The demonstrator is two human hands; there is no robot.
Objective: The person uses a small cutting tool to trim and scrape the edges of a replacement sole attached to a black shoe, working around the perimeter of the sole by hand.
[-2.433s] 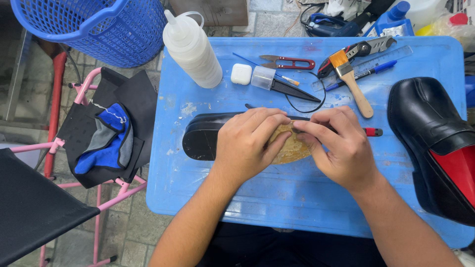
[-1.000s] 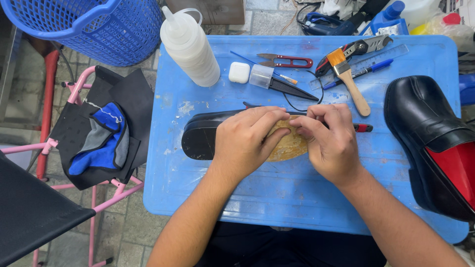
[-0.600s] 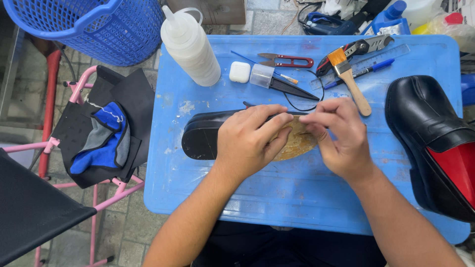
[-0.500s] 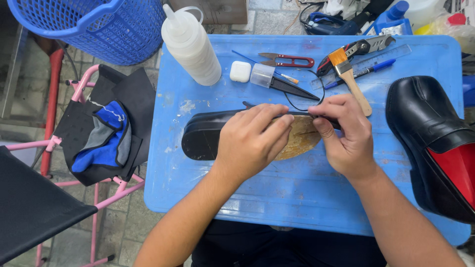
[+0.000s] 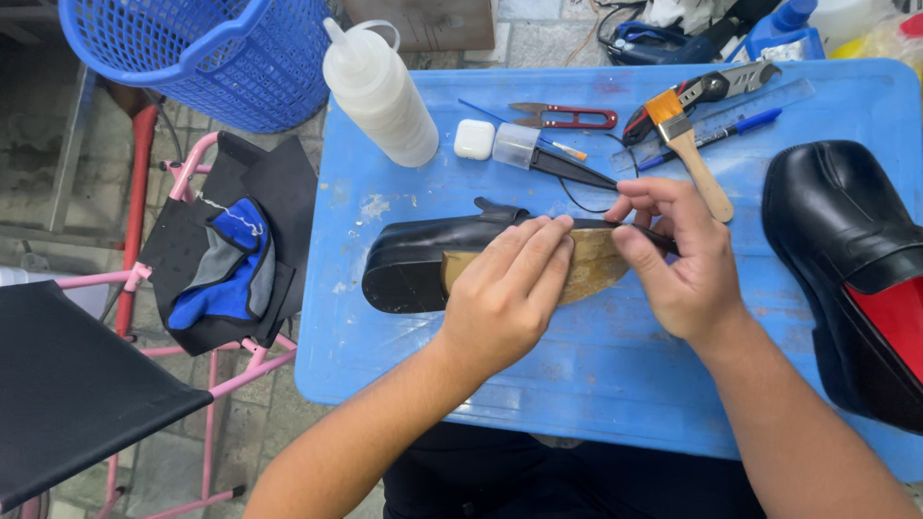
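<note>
Pressing flat, the left hand (image 5: pixel 508 306) pins a black shoe (image 5: pixel 423 258) sole-up mid blue table (image 5: pixel 596 365); the right hand (image 5: pixel 678 259) pinches its toe end.

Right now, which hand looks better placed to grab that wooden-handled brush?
The right hand, probably. It sits at the shoe's toe end, just below the brush, while the left hand lies flat on the tan sole, farther away.
</note>
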